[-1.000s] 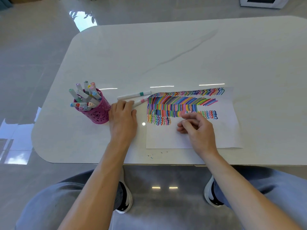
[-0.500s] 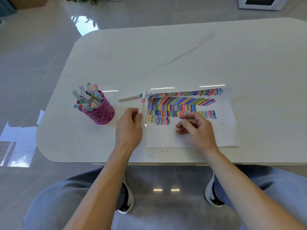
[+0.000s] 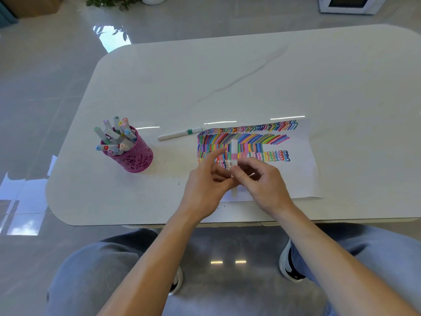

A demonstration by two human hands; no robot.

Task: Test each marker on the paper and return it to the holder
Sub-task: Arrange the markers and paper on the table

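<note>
Holding entry: marker [image 3: 234,153] — white barrel, pink band, upright above the paper [image 3: 303,179].

Right hand [image 3: 264,185]: fingers curled, pinching the lower barrel, likely to steady it for uncapping.

Left hand [image 3: 207,185]: index finger [image 3: 216,155] straight and raised beside the barrel, other fingers bent toward it. Blur hides whether they grip, so I cannot tell.

Paper: flat on the table [image 3: 250,76] at the near edge. The upper part is filled with rows of coloured strokes and the lower part is blank, leaving room for the next test.

Green marker [image 3: 180,134]: white with a green band, lying on the table between holder and paper, its tip just beside the paper's corner. Judged to be awaiting its turn or its return.

Holder [image 3: 136,156]: pink, perforated, left of the paper and well apart from both hands — within reach for returns. It is packed with markers [image 3: 114,135] leaning outward.

Step in hand, by judgement: readying the pink-banded marker for its test stroke.
</note>
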